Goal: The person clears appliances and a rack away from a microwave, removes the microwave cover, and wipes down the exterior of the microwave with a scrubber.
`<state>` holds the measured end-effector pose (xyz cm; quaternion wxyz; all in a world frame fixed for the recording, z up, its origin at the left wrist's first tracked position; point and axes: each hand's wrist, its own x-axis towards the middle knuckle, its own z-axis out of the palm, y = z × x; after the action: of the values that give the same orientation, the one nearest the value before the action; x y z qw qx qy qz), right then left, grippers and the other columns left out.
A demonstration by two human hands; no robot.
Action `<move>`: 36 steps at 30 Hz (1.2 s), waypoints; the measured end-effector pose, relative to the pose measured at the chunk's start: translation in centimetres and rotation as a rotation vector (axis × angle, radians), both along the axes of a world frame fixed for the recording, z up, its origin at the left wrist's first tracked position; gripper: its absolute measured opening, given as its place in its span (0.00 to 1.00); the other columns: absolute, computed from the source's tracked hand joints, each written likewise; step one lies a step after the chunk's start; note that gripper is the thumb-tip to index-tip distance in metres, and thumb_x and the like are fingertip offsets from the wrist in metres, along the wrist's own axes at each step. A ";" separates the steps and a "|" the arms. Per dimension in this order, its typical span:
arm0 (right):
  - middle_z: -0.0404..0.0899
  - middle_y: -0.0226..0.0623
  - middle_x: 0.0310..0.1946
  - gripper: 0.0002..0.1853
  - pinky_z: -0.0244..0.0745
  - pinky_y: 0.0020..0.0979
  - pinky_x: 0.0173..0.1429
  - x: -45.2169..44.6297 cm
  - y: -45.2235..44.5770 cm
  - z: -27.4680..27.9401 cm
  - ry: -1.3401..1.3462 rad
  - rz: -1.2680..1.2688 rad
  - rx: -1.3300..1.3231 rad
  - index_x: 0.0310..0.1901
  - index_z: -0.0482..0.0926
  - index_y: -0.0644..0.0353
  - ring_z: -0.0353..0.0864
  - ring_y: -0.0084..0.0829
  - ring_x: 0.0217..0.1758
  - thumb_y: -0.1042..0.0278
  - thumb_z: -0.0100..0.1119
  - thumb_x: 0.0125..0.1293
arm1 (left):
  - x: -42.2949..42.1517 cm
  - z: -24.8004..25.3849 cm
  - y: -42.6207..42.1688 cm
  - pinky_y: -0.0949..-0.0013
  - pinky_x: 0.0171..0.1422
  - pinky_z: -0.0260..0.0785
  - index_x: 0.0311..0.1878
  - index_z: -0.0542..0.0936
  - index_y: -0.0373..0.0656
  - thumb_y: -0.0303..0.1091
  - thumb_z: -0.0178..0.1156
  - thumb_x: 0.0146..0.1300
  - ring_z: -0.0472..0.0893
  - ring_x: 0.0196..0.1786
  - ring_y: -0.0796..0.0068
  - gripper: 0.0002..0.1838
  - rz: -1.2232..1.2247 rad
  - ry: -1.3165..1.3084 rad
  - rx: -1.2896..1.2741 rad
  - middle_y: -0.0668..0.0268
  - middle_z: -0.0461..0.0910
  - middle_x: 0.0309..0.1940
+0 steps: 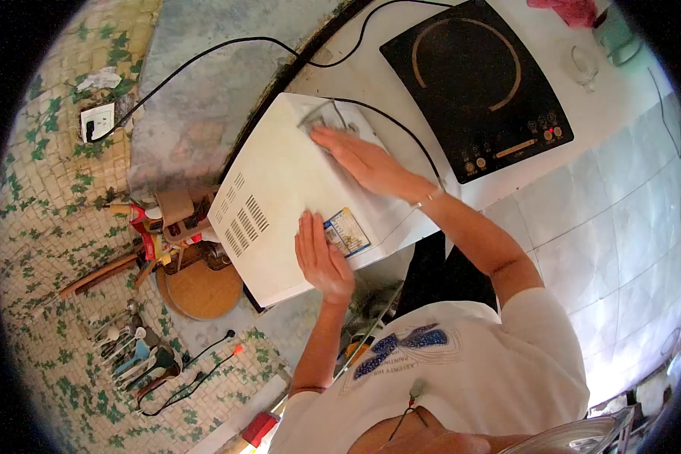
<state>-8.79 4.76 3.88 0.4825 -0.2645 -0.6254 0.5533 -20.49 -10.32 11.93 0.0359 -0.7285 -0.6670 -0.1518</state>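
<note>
A white box-shaped appliance (268, 159) with vent slots stands tilted in the view. My left hand (324, 261) lies on its surface, fingers stretched out, beside a blue and yellow label (346, 232). Further up, my right hand (367, 163), with a bracelet at the wrist, reaches over the appliance's edge with its fingers extended. Just beyond those fingertips is a greyish, see-through patch or piece (321, 116) that I cannot make out. Neither hand visibly holds anything.
A black induction cooktop (477, 83) with a lit red light sits on the white counter (507, 178). A black cable (234, 44) runs to a wall socket (98, 121). A round wooden board (203, 290) and hanging utensils (140, 352) are at the left. A glass mug (584, 68) stands upper right.
</note>
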 end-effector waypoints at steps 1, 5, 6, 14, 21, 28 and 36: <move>0.56 0.43 0.67 0.26 0.46 0.31 0.73 0.1 -0.9 0.0 -0.014 -0.012 0.012 0.65 0.59 0.61 0.53 0.36 0.71 0.54 0.26 0.73 | 0.0 0.1 -0.1 0.55 0.69 0.49 0.60 0.68 0.30 0.35 0.36 0.67 0.63 0.65 0.51 0.24 0.004 0.023 -0.026 0.47 0.65 0.61; 0.56 0.46 0.67 0.27 0.47 0.32 0.72 -1.4 2.0 0.7 -0.005 -0.075 0.030 0.65 0.59 0.64 0.53 0.37 0.71 0.53 0.25 0.73 | 0.4 0.2 -0.1 0.55 0.69 0.49 0.60 0.68 0.30 0.35 0.36 0.67 0.63 0.65 0.51 0.24 -0.029 -0.004 -0.018 0.47 0.65 0.61; 0.56 0.46 0.67 0.27 0.47 0.32 0.72 -2.4 3.7 0.8 0.000 -0.077 0.033 0.65 0.59 0.64 0.53 0.37 0.71 0.53 0.25 0.73 | 0.4 0.1 -0.1 0.55 0.69 0.49 0.60 0.68 0.30 0.35 0.36 0.67 0.63 0.65 0.52 0.24 -0.033 -0.003 -0.011 0.47 0.65 0.61; 0.57 0.45 0.67 0.25 0.50 0.36 0.72 -0.4 -1.0 1.2 -0.063 -0.050 0.149 0.62 0.64 0.64 0.51 0.40 0.72 0.55 0.28 0.73 | 0.1 -0.1 0.0 0.55 0.69 0.51 0.59 0.68 0.30 0.35 0.38 0.66 0.65 0.64 0.51 0.24 -0.058 -0.007 0.030 0.47 0.66 0.60; 0.67 0.40 0.60 0.19 0.53 0.38 0.70 5.2 -13.2 3.3 -0.219 0.166 0.238 0.57 0.70 0.59 0.57 0.43 0.68 0.65 0.41 0.68 | -0.3 0.0 -0.4 0.55 0.68 0.54 0.56 0.72 0.32 0.27 0.43 0.59 0.68 0.63 0.52 0.22 -0.080 -0.053 0.057 0.52 0.70 0.59; 0.64 0.38 0.63 0.20 0.53 0.35 0.71 -0.4 -1.2 3.0 -0.492 -0.009 0.515 0.59 0.68 0.58 0.56 0.37 0.69 0.63 0.39 0.69 | -1.7 0.5 -1.3 0.58 0.66 0.58 0.56 0.72 0.34 0.26 0.46 0.62 0.70 0.61 0.53 0.19 -0.075 -0.179 0.077 0.52 0.71 0.57; 0.63 0.37 0.63 0.19 0.56 0.34 0.69 -3.5 2.7 4.3 -0.825 -0.185 0.779 0.59 0.69 0.57 0.57 0.36 0.69 0.67 0.42 0.68 | -15.4 -0.8 -6.1 0.58 0.66 0.58 0.56 0.71 0.34 0.28 0.46 0.63 0.70 0.59 0.51 0.19 0.243 -0.036 0.169 0.51 0.72 0.56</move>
<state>-12.29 7.43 8.22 0.3070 -0.3149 -0.8937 0.0888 -35.88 -16.43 11.08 0.1031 -0.6341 -0.7355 -0.2151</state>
